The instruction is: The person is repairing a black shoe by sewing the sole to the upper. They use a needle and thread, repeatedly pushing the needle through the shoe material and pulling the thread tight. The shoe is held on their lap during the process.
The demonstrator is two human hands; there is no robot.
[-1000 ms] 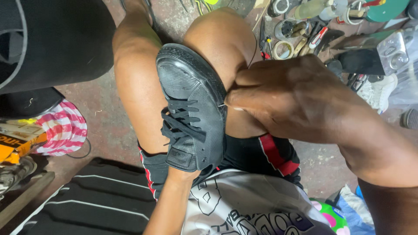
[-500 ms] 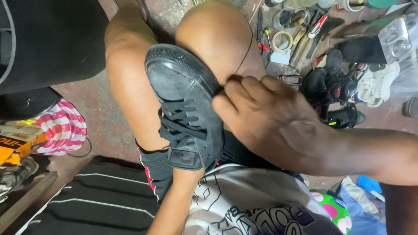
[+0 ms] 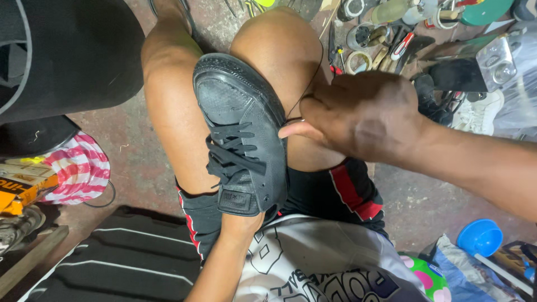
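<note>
A black lace-up sneaker (image 3: pixel 240 128) stands toe-up between my bare knees. My left forearm (image 3: pixel 224 257) comes up from below and goes into the shoe's opening, so my left hand is hidden inside it. My right hand (image 3: pixel 363 114) is at the shoe's right side near the sole edge. Its fingers are pinched on a thin dark thread (image 3: pixel 313 78), and the thumb points at the rubber rim. The thread runs from the fingers up over my right knee.
Tape rolls (image 3: pixel 358 59), hand tools and bottles lie on the concrete floor at the top right, beside a white shoe (image 3: pixel 475 112). A big black round object (image 3: pixel 67 56) fills the top left. A red-and-white striped cloth (image 3: pixel 78 170) lies left, a blue bowl (image 3: pixel 480 237) lower right.
My right hand has gone from a closed fist beside the shoe to a pinch at its sole edge, with the thread now showing over the knee. The shoe stays between the knees.
</note>
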